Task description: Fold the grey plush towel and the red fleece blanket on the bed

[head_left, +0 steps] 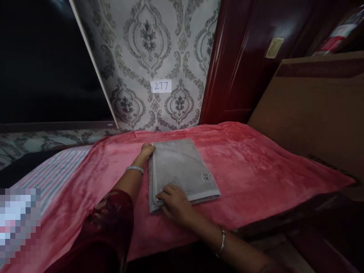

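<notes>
A grey towel (pixel 182 163), folded into a flat rectangle, lies on a pink-red plush blanket (pixel 241 163). It has a small dark embroidered motif near its right side and a pale band along its near edge. At the towel's far left corner, my left hand (pixel 148 149) is closed on the edge, its fingertips partly hidden. My right hand (pixel 176 203) is at the near left corner, with fingers bent and pinching the layered edge. The layers there sit slightly apart, a lower one sticking out to the left.
A striped cloth (pixel 65 163) shows beyond the blanket's left edge. Behind stand a patterned wall with a paper label (pixel 161 86) reading 277, a large dark screen (pixel 51 68) and a dark red door (pixel 236 57). A brown board (pixel 315 113) borders the right side.
</notes>
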The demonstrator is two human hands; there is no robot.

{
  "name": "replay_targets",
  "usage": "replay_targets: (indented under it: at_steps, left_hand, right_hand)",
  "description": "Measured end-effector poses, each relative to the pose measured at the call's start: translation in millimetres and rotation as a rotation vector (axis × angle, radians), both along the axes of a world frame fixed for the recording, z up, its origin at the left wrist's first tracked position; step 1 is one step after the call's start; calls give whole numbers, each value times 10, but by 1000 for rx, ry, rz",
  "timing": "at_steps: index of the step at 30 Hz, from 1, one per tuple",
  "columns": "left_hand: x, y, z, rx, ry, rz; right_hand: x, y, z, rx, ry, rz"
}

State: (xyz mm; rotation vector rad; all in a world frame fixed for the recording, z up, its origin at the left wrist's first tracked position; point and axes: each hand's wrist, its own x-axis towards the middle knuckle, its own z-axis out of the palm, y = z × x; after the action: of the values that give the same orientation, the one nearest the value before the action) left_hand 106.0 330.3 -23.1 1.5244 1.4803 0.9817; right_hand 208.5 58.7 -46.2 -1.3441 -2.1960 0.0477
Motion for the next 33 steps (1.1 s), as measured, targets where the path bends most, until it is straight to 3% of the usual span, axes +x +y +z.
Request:
replay_targets:
  at_steps: [4, 8, 15, 20, 26, 33]
  left_hand:
    - [-9, -124, -11, -17, 25, -61]
    - [-94, -304, -107, 26, 13, -73]
    - [-167, -520, -197, 43, -25, -77]
    - [-156, -530, -190, 23, -42, -61]
    - [-146, -479, -163, -13, -16, -31]
    - [-107, -276, -109, -75, 38, 11]
  right_hand:
    - [145, 2, 25, -96, 236, 116]
    - [257, 22, -31, -173, 448, 92]
    - [127, -57, -73, -120, 222, 48]
    - [22, -111, -108, 23, -5, -25]
    - [-64, -139, -119, 116, 4, -14]
    - [-42, -215, -93, 25, 32, 41]
